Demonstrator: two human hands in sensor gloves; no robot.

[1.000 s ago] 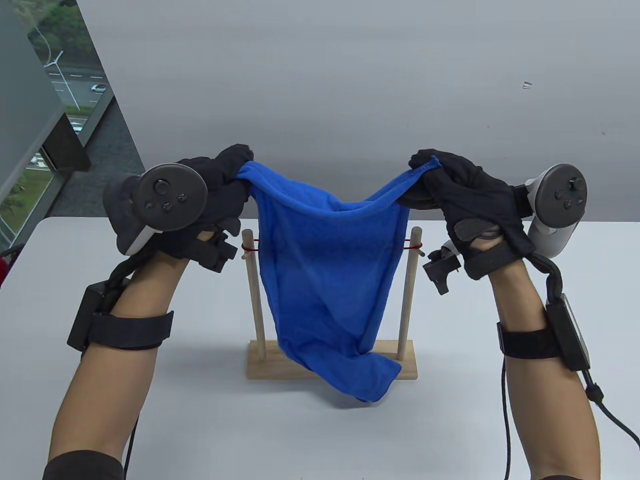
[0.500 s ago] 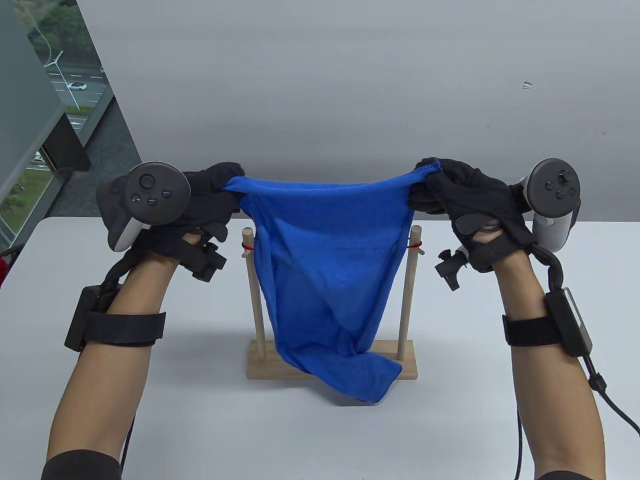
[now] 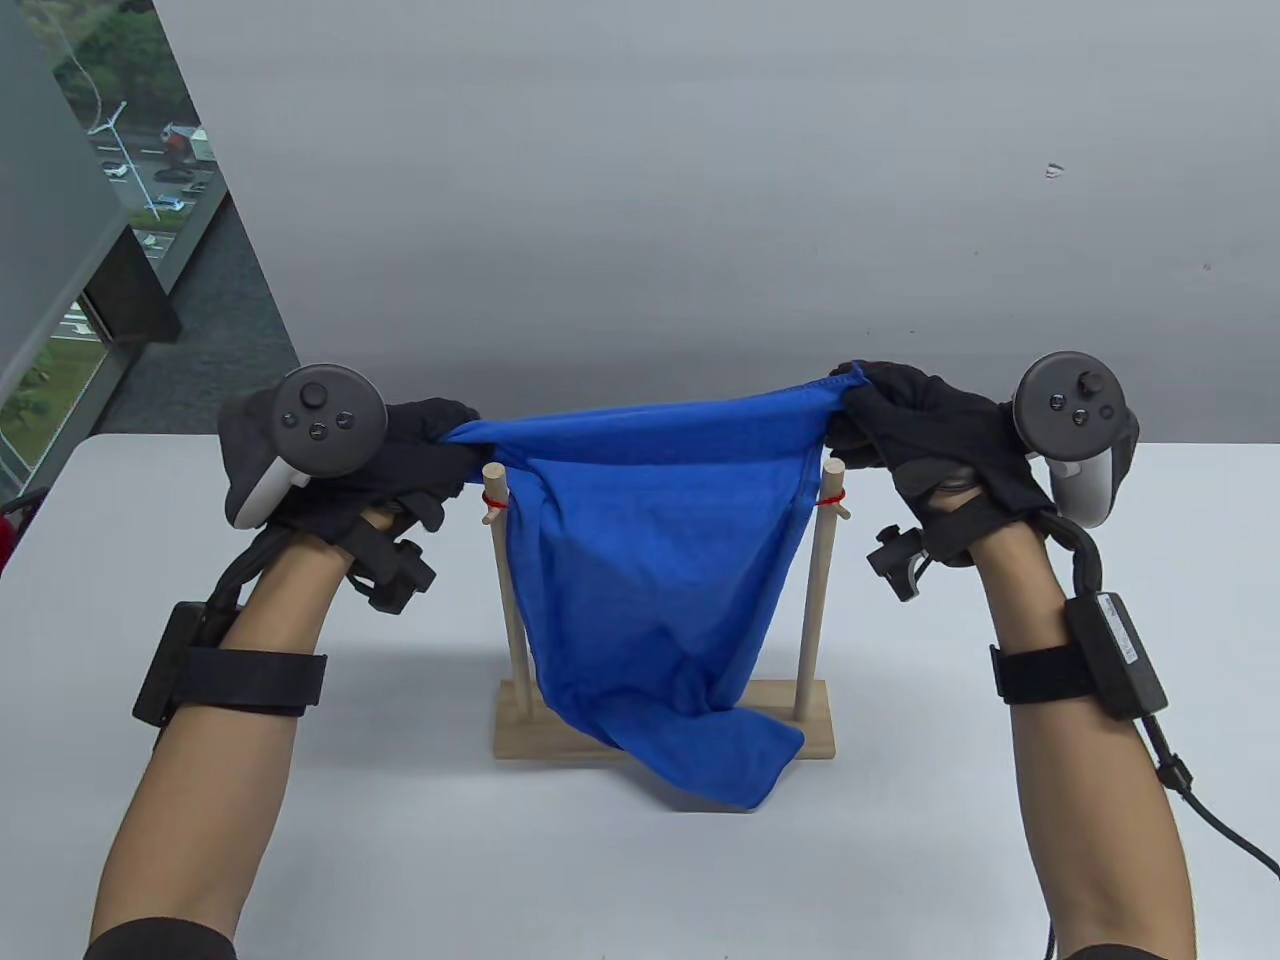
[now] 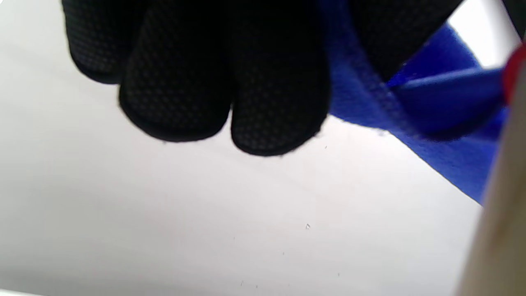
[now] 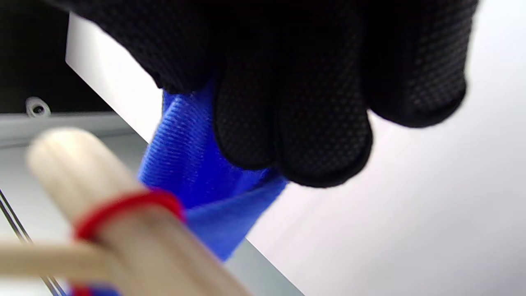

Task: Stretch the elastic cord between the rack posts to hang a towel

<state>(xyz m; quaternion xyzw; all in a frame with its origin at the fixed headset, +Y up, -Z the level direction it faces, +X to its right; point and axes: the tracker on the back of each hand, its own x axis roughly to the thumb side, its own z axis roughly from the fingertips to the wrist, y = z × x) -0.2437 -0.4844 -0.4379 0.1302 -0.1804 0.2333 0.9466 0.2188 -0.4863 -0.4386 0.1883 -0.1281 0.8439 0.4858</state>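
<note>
A blue towel hangs in front of a wooden rack with two upright posts, left post and right post. A red elastic cord is looped round both posts near their tops; its span is hidden behind the towel. My left hand grips the towel's top left corner just left of the left post. My right hand grips the top right corner just above the right post. The towel's top edge is pulled taut between them. The wrist views show the towel in the gloved fingers.
The rack stands on a white table against a grey wall. A window is at the far left. The towel's lower end drapes over the rack's base onto the table.
Both hands have lowered and moved apart with the towel. Its top edge went from sagging to taut and now sits about level with the post tops.
</note>
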